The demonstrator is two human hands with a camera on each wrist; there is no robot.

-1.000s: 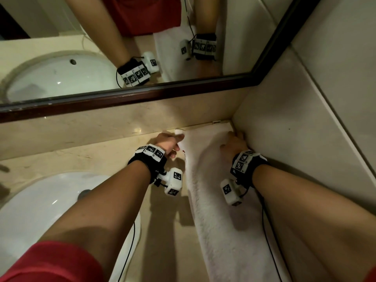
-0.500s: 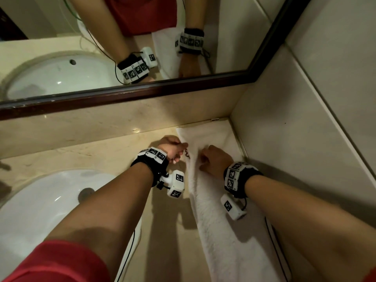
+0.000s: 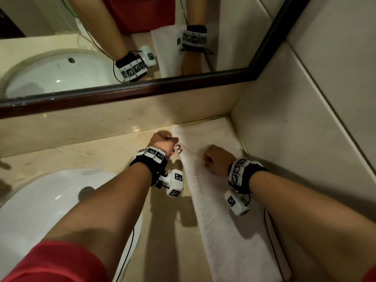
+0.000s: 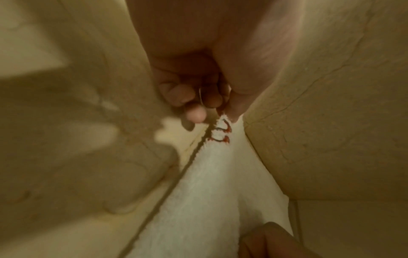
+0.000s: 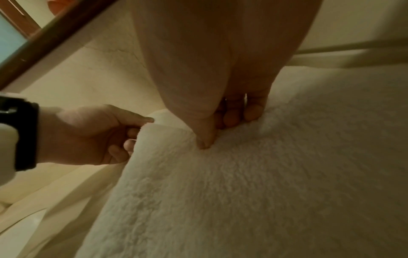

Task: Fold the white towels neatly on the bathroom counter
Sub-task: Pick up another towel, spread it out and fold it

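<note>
Your left hand point(image 3: 163, 141) pinches the far left corner of the towel point(image 3: 213, 200), which lies along the counter point(image 3: 81, 147) toward one o'clock; your right hand point(image 3: 216, 159) pinches its top layer. Draw both toward six o'clock evenly, edges matched.

Looking down from head height toward the far counter point(image 3: 97, 151) corner, with both wrist views (very close) sharing the towel point(image 3: 205, 180) edge.

A white sink point(image 3: 36, 202) is set into the beige marble at the left. A dark-framed mirror point(image 3: 126, 92) hangs above, meeting a tiled wall point(image 3: 305, 110) at the right.
</note>
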